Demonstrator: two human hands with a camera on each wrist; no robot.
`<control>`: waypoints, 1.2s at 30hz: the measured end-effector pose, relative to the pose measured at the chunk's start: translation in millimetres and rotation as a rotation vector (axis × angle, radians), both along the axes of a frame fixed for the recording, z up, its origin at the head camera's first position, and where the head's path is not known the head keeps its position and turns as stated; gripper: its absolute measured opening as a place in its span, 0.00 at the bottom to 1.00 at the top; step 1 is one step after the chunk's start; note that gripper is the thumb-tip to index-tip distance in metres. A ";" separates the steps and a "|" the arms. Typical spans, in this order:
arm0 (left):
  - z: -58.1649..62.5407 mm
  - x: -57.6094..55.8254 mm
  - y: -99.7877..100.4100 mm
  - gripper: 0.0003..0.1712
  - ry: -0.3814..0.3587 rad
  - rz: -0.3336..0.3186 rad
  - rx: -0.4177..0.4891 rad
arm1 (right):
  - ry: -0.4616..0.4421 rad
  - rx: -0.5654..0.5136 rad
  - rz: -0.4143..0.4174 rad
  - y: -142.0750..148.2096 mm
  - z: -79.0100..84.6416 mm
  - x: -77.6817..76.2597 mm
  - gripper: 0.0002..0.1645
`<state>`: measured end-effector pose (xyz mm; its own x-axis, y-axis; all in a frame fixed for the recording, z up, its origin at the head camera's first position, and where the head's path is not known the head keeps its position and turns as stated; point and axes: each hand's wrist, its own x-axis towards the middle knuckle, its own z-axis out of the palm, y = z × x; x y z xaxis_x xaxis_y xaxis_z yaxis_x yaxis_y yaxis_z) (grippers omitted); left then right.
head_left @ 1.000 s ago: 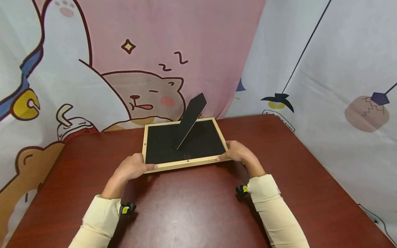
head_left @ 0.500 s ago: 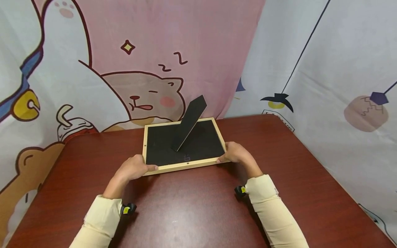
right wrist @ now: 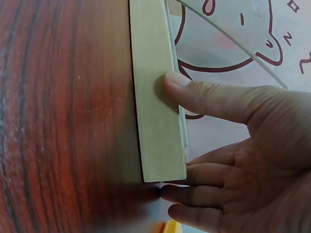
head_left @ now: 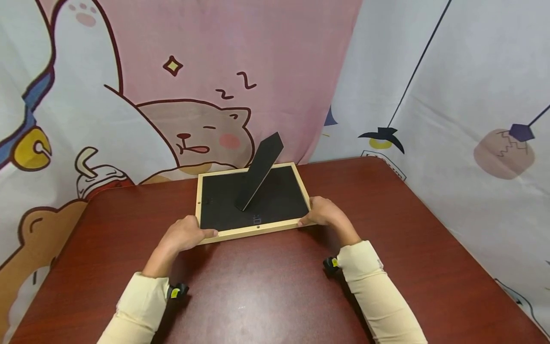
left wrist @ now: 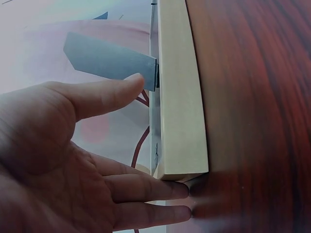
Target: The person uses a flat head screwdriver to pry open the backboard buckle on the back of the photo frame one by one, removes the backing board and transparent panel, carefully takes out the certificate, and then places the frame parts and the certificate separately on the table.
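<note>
A picture frame [head_left: 236, 233] with a pale wooden border lies face down on the table, its black backing board [head_left: 221, 205] upward. From the backing rises a black easel stand [head_left: 259, 172], tilted up to the right. My left hand [head_left: 185, 233] holds the near left corner, thumb over the near edge and fingers along the side. At the near right corner my right hand [head_left: 325, 211] grips the frame the same way. In the right wrist view its thumb [right wrist: 194, 94] presses on the wooden edge [right wrist: 155, 107]; other fingertips are partly hidden beyond the corner.
The reddish-brown table [head_left: 258, 296] reaches back to a cartoon-printed curtain [head_left: 296, 71], with the frame's far edge close to it. Another printed curtain [head_left: 464, 95] hangs along the right side. A dark cable [head_left: 517, 301] shows beyond the right edge.
The frame's near edge has come slightly down and toward me, with both hands still at its corners. Over the last half second the view has shifted a little; the hands keep their hold.
</note>
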<state>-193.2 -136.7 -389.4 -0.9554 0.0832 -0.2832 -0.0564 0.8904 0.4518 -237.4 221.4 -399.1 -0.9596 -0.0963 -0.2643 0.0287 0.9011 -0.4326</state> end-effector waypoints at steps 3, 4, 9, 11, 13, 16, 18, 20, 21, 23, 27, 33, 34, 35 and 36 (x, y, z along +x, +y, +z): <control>-0.3 0.1 1.1 0.27 0.001 0.015 -0.012 | -0.002 0.016 -0.005 -1.4 1.8 0.5 0.46; -0.4 0.2 1.4 0.27 -0.001 0.019 -0.014 | -0.003 0.021 -0.004 -1.7 2.2 0.7 0.45; -0.9 0.5 1.0 0.28 -0.008 0.032 -0.012 | -0.008 0.032 0.005 -2.5 3.8 -0.1 0.44; -1.6 0.4 -0.3 0.30 -0.011 0.028 0.000 | -0.011 0.029 0.014 -2.1 3.4 -0.5 0.44; -2.3 0.5 -1.3 0.33 -0.005 0.020 0.014 | -0.012 0.015 0.025 -1.4 2.9 -0.6 0.43; -3.3 -0.4 -1.9 0.43 -0.002 -0.008 0.036 | -0.017 -0.026 0.039 0.6 1.8 -0.3 0.42; -4.1 -1.4 -0.8 0.52 -0.013 -0.019 0.057 | -0.026 -0.077 0.036 2.6 1.8 0.2 0.45; -4.9 -3.2 1.1 0.60 -0.026 -0.017 0.082 | -0.036 -0.142 0.035 4.7 1.5 0.6 0.49; -4.8 -4.1 2.1 0.62 -0.028 -0.015 0.092 | -0.037 -0.171 0.037 5.8 1.8 0.8 0.51; -7.3 -5.6 3.5 0.63 -0.026 -0.010 0.112 | -0.033 -0.214 0.045 6.6 0.4 0.1 0.56; -14.2 -7.8 7.8 0.62 -0.004 -0.019 0.093 | -0.003 -0.195 0.085 5.1 -2.1 -0.9 0.60; -21.9 -7.1 11.4 0.65 0.004 -0.021 0.013 | 0.002 -0.121 0.142 1.6 -6.0 -1.4 0.58; -21.5 -7.2 11.4 0.65 0.000 -0.021 0.004 | 0.001 -0.107 0.143 1.4 -6.7 -1.7 0.58; -21.0 -7.5 11.3 0.66 -0.001 -0.022 -0.005 | 0.003 -0.095 0.143 1.0 -7.1 -2.1 0.57; -20.5 -8.1 11.0 0.66 -0.005 -0.020 -0.013 | 0.002 -0.089 0.141 0.4 -7.0 -2.5 0.57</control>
